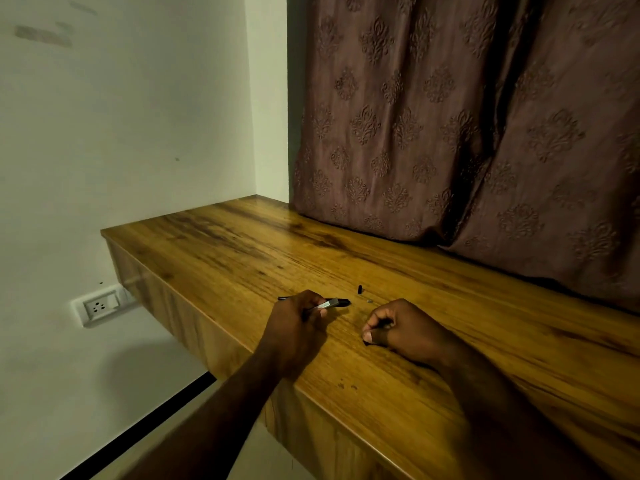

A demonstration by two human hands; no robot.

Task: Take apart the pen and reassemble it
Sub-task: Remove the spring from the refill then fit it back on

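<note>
Forearms: both bare forearms enter from the bottom edge, nearest the camera, and reach up onto the glossy honey-brown wooden desk (242,258).
Left hand: the left hand (294,327) is curled around the black-and-silver pen body (329,303), held low over the desk with its dark end pointing right; a thin dark rod (284,298) pokes out past the knuckles on the left (probably the refill, though it is too slim to be sure).
Right hand: the right hand (384,327) rests on the wood as a loose fist, thumb tucked forward; whether it holds a small part I cannot tell.
Loose parts: a small black cap-like piece (360,289) stands on the desk just beyond the hands, and a tiny pale metal bit (369,301), perhaps the spring, lies near it.
Step in hand: judging by the scattered pieces, the pen is apart and reassembly looks not yet finished.
Next move: it calls for picking up the tiny bit with a fine pinch and feeding it in line with the barrel; it could easily roll away.
Surroundings: a brown patterned curtain (450,116) hangs onto the desk's back edge, and a white wall socket (100,306) sits below left; neither stands in the way.
</note>
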